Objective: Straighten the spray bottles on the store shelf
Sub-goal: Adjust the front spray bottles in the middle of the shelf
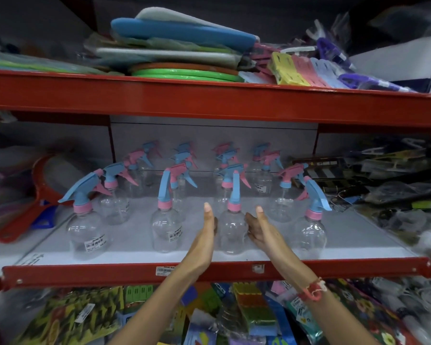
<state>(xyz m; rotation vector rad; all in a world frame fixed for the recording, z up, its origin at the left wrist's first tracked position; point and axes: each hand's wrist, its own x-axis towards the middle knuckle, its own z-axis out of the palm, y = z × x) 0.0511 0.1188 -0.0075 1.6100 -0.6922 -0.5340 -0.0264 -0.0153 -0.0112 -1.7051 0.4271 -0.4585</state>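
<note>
Clear spray bottles with blue and pink trigger heads stand in several rows on the white shelf [132,245]. One front-row bottle [233,232], blue head and pink collar, sits between my hands. My left hand [205,235] presses its left side with the fingers reaching behind it. Cupped around its right side is my right hand [261,230]. Other front-row bottles stand at the far left [85,230], left of centre [166,227] and right [309,232]; their trigger heads point in differing directions. The rear rows [184,158] are blurred.
A red shelf beam [209,100] runs overhead, with foam pads [179,33] and peg packs [294,68] stacked on it. A red-framed sieve [42,195] lies to the left, packaged clips [383,175] to the right. Colourful packets [254,310] fill the shelf below the red front rail [85,272].
</note>
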